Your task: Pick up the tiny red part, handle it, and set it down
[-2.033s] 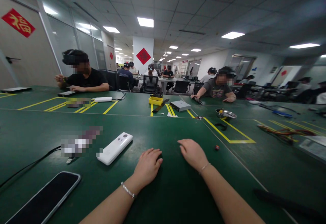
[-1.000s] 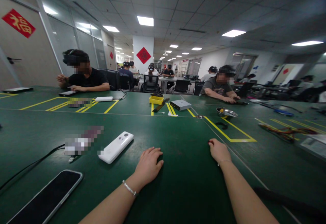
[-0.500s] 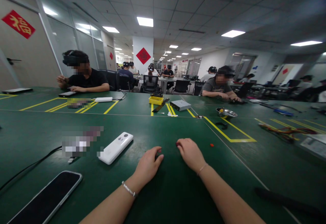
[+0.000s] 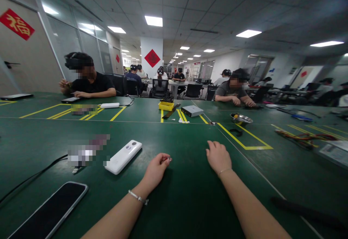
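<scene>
Between the thumb and forefinger of my left hand (image 4: 156,169) is a small shiny metal piece (image 4: 169,159) with a bit of red, too small to name. That hand is held low over the green table, to the right of a white power bank (image 4: 124,157). My right hand (image 4: 219,157) is palm down farther right, apart from the left one. Its fingers reach forward, slightly bent and partly spread, and nothing shows in them. What lies beneath its palm and fingertips is hidden.
A phone (image 4: 51,210) lies at front left, beside a blurred-out item with a black cable (image 4: 32,177). Farther back stand a yellow bin (image 4: 166,106), a grey metal box (image 4: 191,111) and a steel bowl (image 4: 241,118). Wires (image 4: 301,137) lie right. Two people sit across the table.
My right hand has moved right, away from the left, over the spot where a small orange-red piece lay; that piece is now out of sight. My left fingers have closed together, showing the metal piece.
</scene>
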`<state>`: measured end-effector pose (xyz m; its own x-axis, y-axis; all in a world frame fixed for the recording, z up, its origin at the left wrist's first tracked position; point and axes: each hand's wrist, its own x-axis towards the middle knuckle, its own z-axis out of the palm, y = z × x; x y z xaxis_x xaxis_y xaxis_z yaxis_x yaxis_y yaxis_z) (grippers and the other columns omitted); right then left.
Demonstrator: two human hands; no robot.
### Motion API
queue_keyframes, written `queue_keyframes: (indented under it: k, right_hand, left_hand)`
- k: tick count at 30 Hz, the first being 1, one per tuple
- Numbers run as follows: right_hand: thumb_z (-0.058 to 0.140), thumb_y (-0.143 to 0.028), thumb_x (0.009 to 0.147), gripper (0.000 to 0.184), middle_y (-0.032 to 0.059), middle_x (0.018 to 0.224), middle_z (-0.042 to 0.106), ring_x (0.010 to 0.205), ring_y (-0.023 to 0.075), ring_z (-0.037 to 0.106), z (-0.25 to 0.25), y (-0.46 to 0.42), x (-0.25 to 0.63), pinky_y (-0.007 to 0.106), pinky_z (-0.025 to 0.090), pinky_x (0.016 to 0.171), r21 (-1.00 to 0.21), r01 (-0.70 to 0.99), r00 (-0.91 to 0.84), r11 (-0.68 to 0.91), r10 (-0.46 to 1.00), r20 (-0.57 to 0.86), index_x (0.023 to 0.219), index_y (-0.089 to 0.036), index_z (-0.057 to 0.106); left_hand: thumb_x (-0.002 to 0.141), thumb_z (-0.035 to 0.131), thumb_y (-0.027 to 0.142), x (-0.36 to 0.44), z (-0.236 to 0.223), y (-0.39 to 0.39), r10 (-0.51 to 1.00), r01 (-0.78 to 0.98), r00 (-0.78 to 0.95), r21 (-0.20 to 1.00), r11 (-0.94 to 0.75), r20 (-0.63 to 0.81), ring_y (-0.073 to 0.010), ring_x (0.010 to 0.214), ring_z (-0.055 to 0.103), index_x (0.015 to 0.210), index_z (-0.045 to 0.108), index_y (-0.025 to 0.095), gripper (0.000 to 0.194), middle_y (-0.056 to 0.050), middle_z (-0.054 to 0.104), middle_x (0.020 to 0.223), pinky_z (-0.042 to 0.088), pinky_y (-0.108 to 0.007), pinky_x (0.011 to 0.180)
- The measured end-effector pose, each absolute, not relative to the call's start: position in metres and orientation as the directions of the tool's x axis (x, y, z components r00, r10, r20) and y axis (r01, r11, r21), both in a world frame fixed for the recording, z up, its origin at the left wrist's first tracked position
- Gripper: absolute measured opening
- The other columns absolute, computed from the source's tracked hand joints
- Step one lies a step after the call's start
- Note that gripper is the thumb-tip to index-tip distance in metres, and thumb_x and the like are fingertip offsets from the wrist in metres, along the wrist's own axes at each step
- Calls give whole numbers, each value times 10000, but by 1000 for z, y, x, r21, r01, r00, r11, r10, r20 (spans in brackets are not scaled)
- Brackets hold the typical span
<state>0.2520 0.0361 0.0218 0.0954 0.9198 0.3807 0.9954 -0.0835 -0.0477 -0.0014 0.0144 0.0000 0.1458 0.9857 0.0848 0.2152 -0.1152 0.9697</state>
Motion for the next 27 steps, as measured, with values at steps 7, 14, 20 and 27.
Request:
queue_keyframes:
  k: [7,14,20,27]
  right_hand:
    - [301,-170,779,391,157,1024,558,928,257,524,14,43,326,356,429,705,-44,917,398,-396,912,98,1084,-153,546]
    - [320,-168,764,424,165,1083,542,930,255,531,21,42,305,365,426,707,-87,916,399,-392,914,73,1152,-150,489]
    - [305,-125,771,353,179,991,556,912,257,535,18,42,292,348,414,721,-44,953,301,-300,953,27,973,-102,593]
    - [422,-162,739,191,84,806,583,717,162,552,19,47,283,293,431,651,-495,830,295,-257,956,-2,808,-161,601]
  left_hand:
    - [641,542,212,-4,-1,13,981,332,150,928,-167,123,-121,653,499,823,578,173,189,22,542,685,386,-240,628]
    - [627,559,208,-3,-3,15,982,358,142,918,-170,127,-115,614,474,815,551,182,190,36,504,657,372,-231,591]
    - [681,514,246,-1,1,13,980,281,148,944,-170,133,-117,628,486,839,546,173,177,2,569,722,384,-241,614]
    - [759,425,339,0,4,11,982,123,167,986,-114,92,-112,567,509,867,518,154,234,-4,581,668,404,-244,578]
